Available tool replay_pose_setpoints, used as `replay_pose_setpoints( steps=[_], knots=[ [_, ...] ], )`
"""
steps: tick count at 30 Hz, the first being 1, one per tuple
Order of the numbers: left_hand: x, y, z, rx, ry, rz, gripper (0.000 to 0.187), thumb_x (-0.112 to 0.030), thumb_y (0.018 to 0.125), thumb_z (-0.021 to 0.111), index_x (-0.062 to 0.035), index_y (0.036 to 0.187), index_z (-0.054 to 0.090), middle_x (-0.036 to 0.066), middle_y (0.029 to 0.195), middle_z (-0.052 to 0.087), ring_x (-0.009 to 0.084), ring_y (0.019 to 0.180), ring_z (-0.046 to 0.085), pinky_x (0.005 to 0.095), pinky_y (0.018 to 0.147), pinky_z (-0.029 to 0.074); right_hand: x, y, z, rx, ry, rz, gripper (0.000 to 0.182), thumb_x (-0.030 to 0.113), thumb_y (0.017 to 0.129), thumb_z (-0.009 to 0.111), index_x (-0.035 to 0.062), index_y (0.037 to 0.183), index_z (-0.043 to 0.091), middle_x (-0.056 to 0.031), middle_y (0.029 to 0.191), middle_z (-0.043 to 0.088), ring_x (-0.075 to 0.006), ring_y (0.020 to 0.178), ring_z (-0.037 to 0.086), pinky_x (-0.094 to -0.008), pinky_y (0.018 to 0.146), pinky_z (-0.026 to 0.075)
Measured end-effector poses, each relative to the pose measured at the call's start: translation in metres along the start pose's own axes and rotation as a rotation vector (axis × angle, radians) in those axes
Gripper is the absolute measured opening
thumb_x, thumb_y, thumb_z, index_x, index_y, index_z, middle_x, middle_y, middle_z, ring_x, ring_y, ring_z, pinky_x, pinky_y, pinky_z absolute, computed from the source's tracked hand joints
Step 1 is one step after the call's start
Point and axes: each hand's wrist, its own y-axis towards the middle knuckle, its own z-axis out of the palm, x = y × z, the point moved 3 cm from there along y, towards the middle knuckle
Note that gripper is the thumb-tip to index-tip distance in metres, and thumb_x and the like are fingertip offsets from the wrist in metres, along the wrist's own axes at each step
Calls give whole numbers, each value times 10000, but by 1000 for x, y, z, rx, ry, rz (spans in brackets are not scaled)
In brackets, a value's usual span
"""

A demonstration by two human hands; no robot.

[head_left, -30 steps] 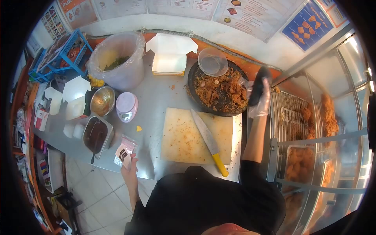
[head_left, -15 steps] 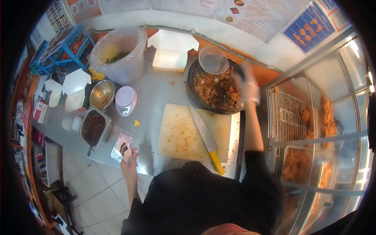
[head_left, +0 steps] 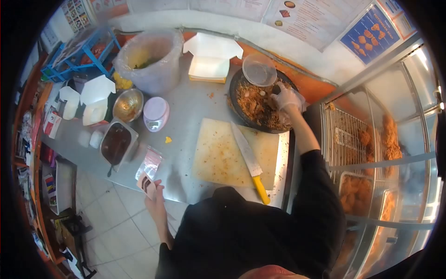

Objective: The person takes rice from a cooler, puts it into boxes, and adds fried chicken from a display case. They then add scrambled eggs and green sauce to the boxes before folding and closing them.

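Note:
My left hand (head_left: 157, 197), bare, is closed on a small pinkish card or packet (head_left: 146, 185) with dark marks, at the counter's front edge. Just beyond it lies a clear plastic packet (head_left: 150, 162). My right hand (head_left: 286, 99), in a clear plastic glove, reaches into the right side of a wide black bowl (head_left: 237, 108). Its fingers are curled around something dark that I cannot make out, amid brown crumbly food (head_left: 253, 104). A clear plastic tub (head_left: 259, 70) rests at the bowl's back rim. A yellow-handled knife (head_left: 247, 151) lies on the crumb-strewn cutting board (head_left: 216, 153).
Left on the steel counter are a pink scale (head_left: 156, 113), a metal bowl (head_left: 128, 105), a sauce pan (head_left: 116, 142) and a large plastic-lined bucket (head_left: 162, 69). An open white box (head_left: 208, 67) stands at the back. A glass cabinet with fried chicken (head_left: 391, 139) borders the right.
My right hand has come down and left into the bowl's food, from a blurred position at its right rim. My left hand has lowered slightly with the card, away from the clear packet.

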Motion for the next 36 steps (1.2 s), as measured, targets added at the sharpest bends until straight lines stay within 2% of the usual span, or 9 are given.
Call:
replay_pose_setpoints(
  steps=[3, 7, 8, 12, 17, 23, 29, 34, 36],
  knots=[
    [-6, -11, -3, -5, -31, -31, 208, -150, 936, 595, 0, 1058, 673, 33, 954, 648, 67, 707, 507, 233, 599, 389, -24, 65, 1, 308, 158, -190, 625, 462, 852, 667, 213, 1398, 490, -164, 1210, 654, -304, 1108, 637, -408, 950, 488],
    [10, -16, -5, -84, -83, -32, 217, -155, 938, 601, 2, 1068, 672, 40, 955, 648, 73, 721, 519, 237, 606, 397, 0, -35, -48, -145, 267, -27, 622, 446, 871, 671, 220, 1412, 464, -159, 1178, 671, -311, 1058, 661, -405, 907, 513],
    [12, -14, -5, -84, -32, -48, 224, -164, 940, 601, 2, 1073, 672, 45, 958, 651, 77, 741, 533, 240, 609, 406, 1, -46, -30, -223, 216, -227, 653, 484, 879, 642, 280, 1447, 394, -226, 1171, 653, -355, 1021, 667, -447, 830, 546],
    [13, -14, -2, 7, 29, -63, 237, -193, 945, 605, -12, 1079, 677, 43, 955, 660, 93, 803, 568, 245, 617, 429, 3, -48, -11, 95, 67, -159, 683, 423, 863, 679, 303, 1461, 371, -235, 1189, 638, -411, 991, 666, -470, 777, 563],
    [13, -22, 1, -15, -26, -48, 239, -198, 941, 612, -22, 1090, 676, 26, 929, 659, 70, 717, 524, 231, 592, 398, -10, -117, 8, -34, -14, -447, 694, 420, 853, 689, 314, 1464, 378, -216, 1081, 662, -368, 861, 686, -443, 696, 559],
    [0, -39, 10, -44, -48, -40, 180, -139, 928, 616, -16, 1050, 666, 28, 945, 664, 63, 691, 507, 227, 588, 395, 12, -55, -25, -282, 260, -288, 552, 350, 819, 683, 192, 1330, 548, -228, 1122, 648, -387, 1073, 610, -446, 914, 486],
    [-3, -44, -6, -67, -6, -29, 175, -137, 922, 624, -15, 1037, 675, 14, 949, 663, 66, 695, 515, 223, 593, 391, 1, 17, 21, 305, -136, -219, 912, 330, 620, 822, 212, 1434, 429, -136, 1249, 626, -338, 1159, 583, -449, 912, 490],
    [20, -39, -58, -183, 30, -57, 214, -162, 932, 626, -21, 1082, 686, -10, 921, 648, 57, 705, 511, 217, 598, 382, -69, 11, 28, 284, 1641, 132, 482, 271, 761, 663, 121, 1211, 575, -86, 1052, 632, -248, 898, 601, -415, 728, 493],
    [33, -26, -80, -214, -3, -17, 222, -173, 937, 623, -21, 1088, 684, -7, 918, 646, 54, 713, 507, 211, 601, 377, -68, -10, 20, 311, 1869, 102, 488, 267, 776, 638, 114, 1231, 549, -86, 1050, 609, -236, 871, 593, -409, 700, 500]
  ],
)
